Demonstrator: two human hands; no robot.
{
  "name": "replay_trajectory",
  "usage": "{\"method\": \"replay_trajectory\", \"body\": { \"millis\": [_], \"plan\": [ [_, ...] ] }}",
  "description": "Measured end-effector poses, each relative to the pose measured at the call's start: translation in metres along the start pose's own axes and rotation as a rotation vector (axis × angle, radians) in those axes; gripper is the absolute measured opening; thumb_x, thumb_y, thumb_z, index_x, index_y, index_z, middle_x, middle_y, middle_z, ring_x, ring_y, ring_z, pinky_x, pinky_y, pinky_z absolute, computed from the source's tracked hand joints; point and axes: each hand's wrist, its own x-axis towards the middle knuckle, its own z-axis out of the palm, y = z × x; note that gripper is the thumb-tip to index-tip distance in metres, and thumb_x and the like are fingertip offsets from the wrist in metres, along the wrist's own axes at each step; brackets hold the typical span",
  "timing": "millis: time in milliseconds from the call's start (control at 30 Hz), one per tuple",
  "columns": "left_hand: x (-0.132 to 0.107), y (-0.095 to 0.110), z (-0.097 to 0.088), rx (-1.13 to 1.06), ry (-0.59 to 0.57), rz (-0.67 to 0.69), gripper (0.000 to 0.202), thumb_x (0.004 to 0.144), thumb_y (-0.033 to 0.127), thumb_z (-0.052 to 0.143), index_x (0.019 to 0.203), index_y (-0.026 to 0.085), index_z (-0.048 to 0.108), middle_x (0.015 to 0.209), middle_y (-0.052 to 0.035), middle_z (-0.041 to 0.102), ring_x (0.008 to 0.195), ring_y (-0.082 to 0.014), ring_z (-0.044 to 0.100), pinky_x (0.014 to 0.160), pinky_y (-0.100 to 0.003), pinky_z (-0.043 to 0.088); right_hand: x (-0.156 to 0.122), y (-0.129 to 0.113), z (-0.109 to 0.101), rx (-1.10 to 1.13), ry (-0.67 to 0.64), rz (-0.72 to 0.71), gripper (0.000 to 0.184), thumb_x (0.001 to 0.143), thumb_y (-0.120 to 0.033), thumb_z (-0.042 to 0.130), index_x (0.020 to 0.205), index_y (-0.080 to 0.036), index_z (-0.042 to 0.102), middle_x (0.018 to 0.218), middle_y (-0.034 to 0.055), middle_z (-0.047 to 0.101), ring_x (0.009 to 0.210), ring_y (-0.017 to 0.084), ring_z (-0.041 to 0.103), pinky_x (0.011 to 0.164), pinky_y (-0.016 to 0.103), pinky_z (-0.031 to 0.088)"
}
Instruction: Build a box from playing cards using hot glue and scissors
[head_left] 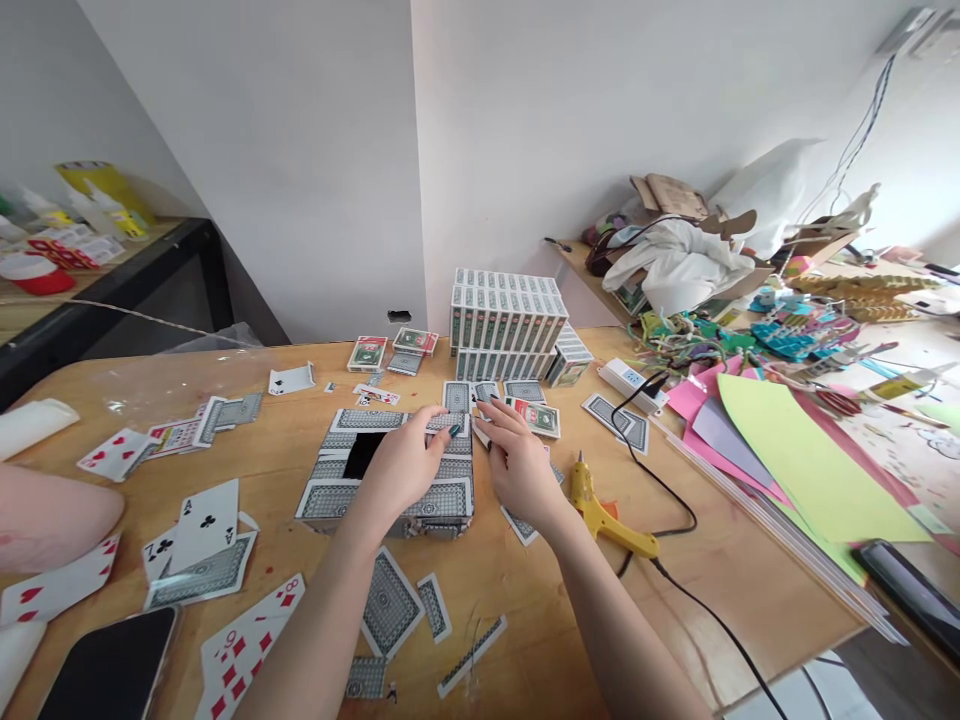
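A box covered in grey-backed playing cards [405,497] lies on the table in front of me, with a dark rectangular opening [363,455] in its top. My left hand [409,455] reaches over the top, thumb and fingers closed at the box's far right corner; the thumb has a dark nail. Against the right end of the box, my right hand [517,460] bends its fingers over the edge. A white-edged piece of card [481,433] shows partly beneath those fingers. The hands nearly meet, and the contact under the fingertips is partly hidden.
Stacked card packs [506,320] stand behind the box. A yellow glue gun [609,520] with a black cord lies right, near a power strip [632,385] and coloured paper [810,460]. Loose cards [208,525] and a phone [112,665] lie left. Another person's arm [56,515] rests there.
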Motion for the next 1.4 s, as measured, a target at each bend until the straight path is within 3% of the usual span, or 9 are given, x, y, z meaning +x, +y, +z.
{"method": "replay_trajectory", "body": {
  "millis": [300, 533, 767, 933, 1167, 1333, 1400],
  "plan": [
    [0.0, 0.0, -0.001, -0.03, -0.027, -0.025, 0.037, 0.084, 0.036, 0.04, 0.117, 0.025, 0.051, 0.077, -0.0032, 0.067, 0.066, -0.0188, 0.061, 0.059, -0.026, 0.041, -0.009, -0.007, 0.013, 0.013, 0.056, -0.045, 0.048, 0.071, 0.003, 0.035, 0.103, -0.016, 0.066, 0.122, 0.0099, 0.057, 0.126, 0.022, 0.038, 0.102, 0.043, 0.037],
    [0.001, 0.0, 0.0, -0.015, -0.009, 0.014, 0.036, 0.084, 0.034, 0.04, 0.117, 0.023, 0.051, 0.088, -0.0058, 0.068, 0.078, -0.0207, 0.063, 0.067, -0.027, 0.043, -0.005, -0.01, 0.013, -0.022, 0.058, -0.094, 0.045, 0.07, 0.003, 0.036, 0.098, -0.015, 0.066, 0.119, 0.0114, 0.057, 0.125, 0.023, 0.038, 0.101, 0.045, 0.038],
    [0.0, 0.001, -0.001, 0.011, -0.005, 0.007, 0.036, 0.084, 0.034, 0.04, 0.117, 0.023, 0.052, 0.085, -0.0065, 0.068, 0.077, -0.0211, 0.063, 0.065, -0.027, 0.043, -0.007, -0.013, 0.015, -0.02, 0.063, -0.085, 0.045, 0.071, 0.001, 0.037, 0.104, -0.014, 0.064, 0.12, 0.0142, 0.056, 0.124, 0.024, 0.038, 0.101, 0.046, 0.038],
    [0.0, 0.001, -0.001, -0.009, -0.019, -0.013, 0.039, 0.083, 0.036, 0.041, 0.118, 0.023, 0.051, 0.077, -0.0038, 0.067, 0.065, -0.0192, 0.062, 0.06, -0.027, 0.042, -0.01, -0.008, 0.011, 0.088, 0.06, -0.017, 0.044, 0.076, -0.002, 0.038, 0.106, -0.021, 0.065, 0.124, 0.0083, 0.056, 0.121, 0.022, 0.043, 0.099, 0.044, 0.039],
    [0.001, -0.001, -0.003, -0.055, -0.021, -0.025, 0.038, 0.082, 0.038, 0.042, 0.116, 0.024, 0.053, 0.081, -0.0033, 0.067, 0.067, -0.0188, 0.061, 0.061, -0.027, 0.042, -0.006, -0.005, -0.002, 0.203, 0.085, 0.125, 0.037, 0.076, -0.007, 0.042, 0.101, -0.02, 0.067, 0.11, 0.0072, 0.064, 0.105, 0.019, 0.057, 0.094, 0.036, 0.044],
    [0.0, 0.0, -0.004, -0.072, -0.046, -0.047, 0.04, 0.082, 0.04, 0.041, 0.118, 0.025, 0.051, 0.084, -0.0047, 0.068, 0.069, -0.0196, 0.062, 0.061, -0.028, 0.042, -0.009, -0.001, -0.003, 0.235, 0.163, 0.273, 0.023, 0.078, -0.024, 0.053, 0.098, -0.021, 0.066, 0.094, 0.0052, 0.069, 0.081, 0.018, 0.065, 0.075, 0.032, 0.053],
    [0.0, 0.001, -0.004, -0.068, -0.044, -0.051, 0.04, 0.082, 0.04, 0.042, 0.118, 0.025, 0.052, 0.084, -0.0045, 0.068, 0.068, -0.0192, 0.061, 0.061, -0.027, 0.042, -0.009, -0.001, -0.002, 0.19, 0.159, 0.262, 0.023, 0.079, -0.024, 0.052, 0.099, -0.021, 0.065, 0.092, 0.005, 0.069, 0.078, 0.018, 0.065, 0.073, 0.032, 0.053]
  ]
}}
